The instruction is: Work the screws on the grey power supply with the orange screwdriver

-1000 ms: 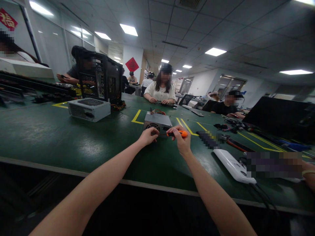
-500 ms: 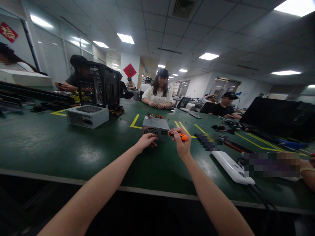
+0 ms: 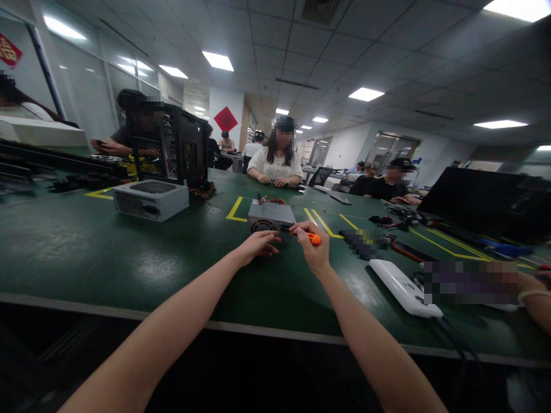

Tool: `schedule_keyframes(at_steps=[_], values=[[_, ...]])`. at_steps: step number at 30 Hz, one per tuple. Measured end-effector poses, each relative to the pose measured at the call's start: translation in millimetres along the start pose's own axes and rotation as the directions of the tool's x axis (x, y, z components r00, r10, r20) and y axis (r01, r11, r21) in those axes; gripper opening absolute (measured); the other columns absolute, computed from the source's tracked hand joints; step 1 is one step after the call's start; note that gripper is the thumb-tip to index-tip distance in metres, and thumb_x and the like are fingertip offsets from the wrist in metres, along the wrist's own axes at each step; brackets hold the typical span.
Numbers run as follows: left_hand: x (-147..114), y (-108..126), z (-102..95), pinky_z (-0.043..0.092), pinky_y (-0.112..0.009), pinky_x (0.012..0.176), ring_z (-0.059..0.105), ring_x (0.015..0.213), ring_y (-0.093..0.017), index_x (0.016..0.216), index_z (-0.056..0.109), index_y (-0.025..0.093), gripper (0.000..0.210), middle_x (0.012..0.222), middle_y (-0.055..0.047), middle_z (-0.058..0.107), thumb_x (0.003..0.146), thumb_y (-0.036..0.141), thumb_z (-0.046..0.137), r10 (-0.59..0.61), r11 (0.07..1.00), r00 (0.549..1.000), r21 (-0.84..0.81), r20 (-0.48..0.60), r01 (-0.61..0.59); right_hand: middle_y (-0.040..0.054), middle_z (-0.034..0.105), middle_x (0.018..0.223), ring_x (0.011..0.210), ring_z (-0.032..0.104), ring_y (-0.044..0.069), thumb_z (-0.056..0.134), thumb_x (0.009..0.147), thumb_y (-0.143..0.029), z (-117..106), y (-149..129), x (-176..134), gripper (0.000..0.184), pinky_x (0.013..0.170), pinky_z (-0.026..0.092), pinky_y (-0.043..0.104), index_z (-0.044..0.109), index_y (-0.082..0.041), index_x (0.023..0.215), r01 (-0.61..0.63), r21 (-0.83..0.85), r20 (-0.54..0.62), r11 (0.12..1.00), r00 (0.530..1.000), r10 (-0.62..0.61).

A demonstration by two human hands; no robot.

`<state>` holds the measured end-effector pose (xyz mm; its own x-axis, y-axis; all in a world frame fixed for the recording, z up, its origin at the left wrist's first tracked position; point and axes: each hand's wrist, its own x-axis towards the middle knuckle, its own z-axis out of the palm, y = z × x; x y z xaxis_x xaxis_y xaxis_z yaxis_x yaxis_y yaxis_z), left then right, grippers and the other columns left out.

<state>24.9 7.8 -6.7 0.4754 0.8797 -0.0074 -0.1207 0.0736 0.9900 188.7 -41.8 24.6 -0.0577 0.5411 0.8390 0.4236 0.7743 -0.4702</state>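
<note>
A grey computer power supply [image 3: 275, 212] sits on the green table in front of me, its round fan grille facing my side and a bundle of wires at its back. My right hand [image 3: 317, 252] grips an orange-handled screwdriver [image 3: 315, 238], pointed at the right part of the grille face. Whether the tip touches the metal cannot be made out. Just in front of the fan is my left hand [image 3: 258, 245], fingers stretched out and holding nothing. I cannot tell if its fingertips rest against the casing.
A second power supply [image 3: 150, 201] stands to the left, before a black computer case [image 3: 172, 143]. On the right lie a white device [image 3: 404, 289] with cables and a black monitor [image 3: 486, 201]. Across the table sits a person [image 3: 275, 158]; another person's arm [image 3: 536, 298] reaches in at right.
The right hand has shifted slightly left and up with the screwdriver, closer to the power supply. My left hand's fingers have straightened and sit a little further right across the casing's front.
</note>
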Motion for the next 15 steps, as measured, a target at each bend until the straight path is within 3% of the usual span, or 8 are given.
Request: schedule_keyframes(at_steps=[15], values=[[-0.1, -1.4, -1.5, 0.044, -0.018, 0.055, 0.062, 0.063, -0.007, 0.128, 0.043, 0.017, 0.042, 0.124, -0.014, 0.054, 0.087, 0.026, 0.046, 0.003, 1.000, 1.000, -0.007, 0.003, -0.003, 0.0014, 0.061, 0.073, 0.068, 0.057, 0.015, 0.049, 0.082, -0.030, 2.5, 0.7, 0.3, 0.018, 0.063, 0.043, 0.029, 0.058, -0.019, 0.072, 0.012, -0.032, 0.036, 0.999, 0.999, -0.011]])
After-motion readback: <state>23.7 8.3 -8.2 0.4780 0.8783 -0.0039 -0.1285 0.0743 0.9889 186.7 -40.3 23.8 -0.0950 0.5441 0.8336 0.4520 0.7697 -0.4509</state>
